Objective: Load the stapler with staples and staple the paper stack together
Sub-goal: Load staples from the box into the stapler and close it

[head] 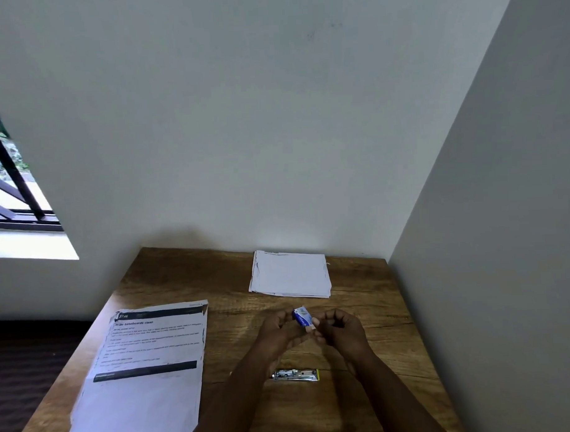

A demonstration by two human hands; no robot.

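One view only, head camera, looking forward and down at a wooden table [361, 313] set into a corner of pale walls.

Item 1: small blue and white staple box [302, 317], held above the tabletop at mid-table, tilted, between both hands. Lettering too small to read.

Item 2: left hand [279, 329], fingers curled, pinching the left side of the staple box.

Item 3: right hand [341, 328], fingers curled inward, fingertips pinched on the lower right end of the same box, where a pale tan end shows. Whether the box is opened cannot be told.

Item 4: stapler [296, 375], metal with a yellow-green tip at its right end, lying flat on the table near the front, between the two forearms and touched by neither hand. Its left end is partly hidden by the left forearm.

Item 5: paper stack [290, 273], white sheets with slightly uneven edges, lying flat at the back of the table near the wall, well apart from the hands.

Item 6: printed sheet [146, 366], with dark header bands and the heading "Wipe baseboards clean", lying at the left of the table and overhanging its front left edge.

Item 7: window [11, 193] with dark bars, upper left, beyond the table.
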